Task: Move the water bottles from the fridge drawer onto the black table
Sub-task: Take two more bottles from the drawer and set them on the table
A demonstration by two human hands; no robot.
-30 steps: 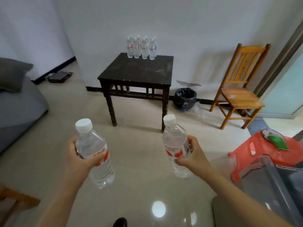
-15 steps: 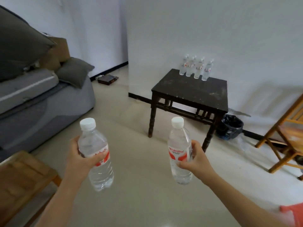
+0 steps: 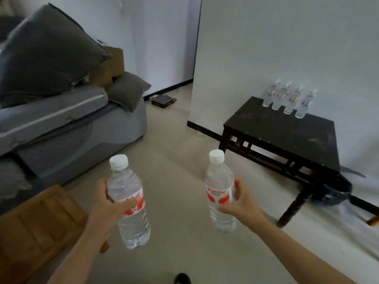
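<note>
Clear plastic fills both hands. The left hand [image 3: 105, 203] wraps its fingers [image 3: 125, 208] round the middle of one water bottle [image 3: 134, 232], thumb lying across the red label [image 3: 137, 202]. The right hand [image 3: 241, 202] grips a second bottle [image 3: 219, 181] the same way, its fingers [image 3: 224, 209] curled over the label from the outer side. Each grip sits at the waist, probably because that keeps a full bottle upright and balanced while it is carried. The white caps [image 3: 118, 161] stand above the fingers and the bases hang below them, over the pale floor [image 3: 180, 144]. The two bottles ride apart, one per hand, presumably to save a trip.

Left of and below the left fingers is a brown wooden piece of furniture [image 3: 37, 224], and beyond it a grey sofa [image 3: 71, 128]. Ahead and to the right of the right fingers, well apart from them, the black surface [image 3: 287, 138] stands against the white wall [image 3: 287, 48]. Four bottles [image 3: 288, 99] stand in a row along its far edge, which leaves the near part bare for these two. By my judgement the carry is midway and the setting down is not yet done.
</note>
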